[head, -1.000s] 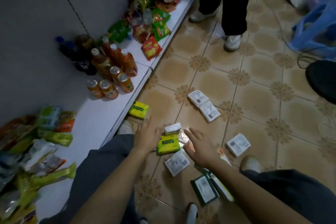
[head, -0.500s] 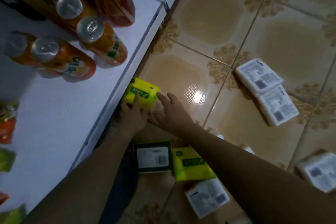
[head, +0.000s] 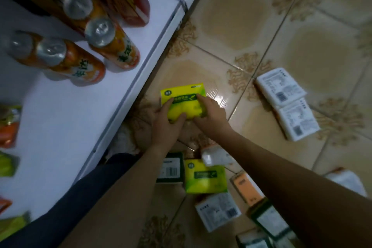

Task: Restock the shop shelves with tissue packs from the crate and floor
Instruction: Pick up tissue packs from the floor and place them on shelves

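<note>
A yellow tissue pack (head: 184, 102) is gripped by the left hand (head: 166, 125) and the right hand (head: 211, 116), with fingers curled around it, just beside the white shelf (head: 66, 119) edge above the tiled floor (head: 231, 12). More tissue packs (head: 287, 102) are seen lying on the floor, and orange drink cans (head: 112, 46) are standing on the shelf.

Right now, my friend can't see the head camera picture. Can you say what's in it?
The left hand and right hand hold a yellow-green plastic tissue pack over the tan tiled floor, beside a low white shelf of orange drink cans. More tissue packs, white and yellow-green, lie scattered on the floor.
</note>
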